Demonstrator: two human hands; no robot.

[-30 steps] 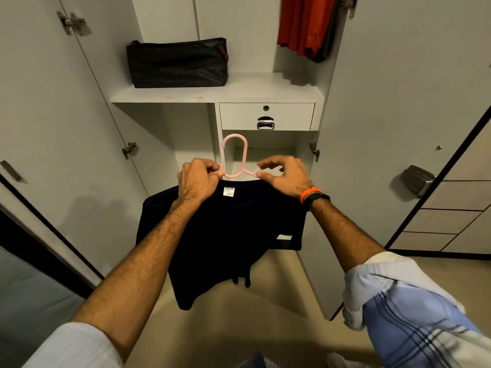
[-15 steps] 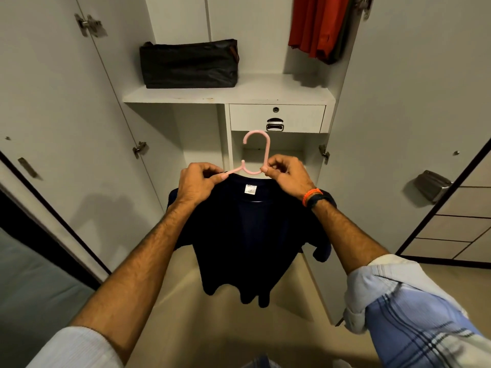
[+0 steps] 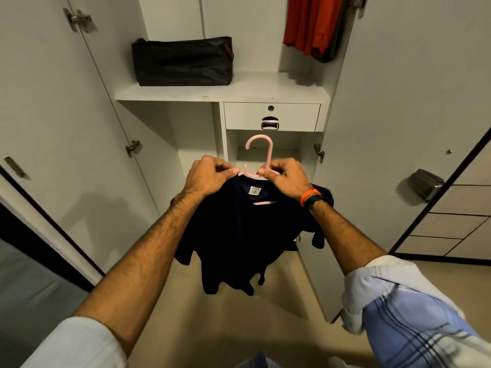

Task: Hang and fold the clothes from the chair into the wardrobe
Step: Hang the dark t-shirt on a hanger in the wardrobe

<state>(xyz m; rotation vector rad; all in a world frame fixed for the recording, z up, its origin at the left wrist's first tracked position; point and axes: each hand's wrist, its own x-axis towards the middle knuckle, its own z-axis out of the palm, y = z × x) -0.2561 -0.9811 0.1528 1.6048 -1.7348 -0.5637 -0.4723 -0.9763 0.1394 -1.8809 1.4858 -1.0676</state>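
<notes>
Nearest, two forearms with rolled-up pale sleeves reach forward over a beige floor, which runs up to the foot of an open white wardrobe. At lower left a grey-green padded surface lies beside a dark-edged frame.

Further out, the left hand and the right hand hold up a dark navy T-shirt in front of the wardrobe's lower opening. Both hands have their fingers curled and pinched on the shirt's neckline where it meets a pink hanger; the hanger's hook rises between them, and a bit of pink shows through the neck hole below the size label. An orange and dark band sits on the right wrist. The shirt hangs free above the floor, touching nothing else.

Beyond the hands, both wardrobe doors stand wide open, metal hinges on their inner edges. A small drawer with a keyhole and metal pull sits under the shelf. On that shelf rests a black bag, left of centre. Above right hangs a red garment. Farther right stands a cabinet with dark-lined drawer fronts.
</notes>
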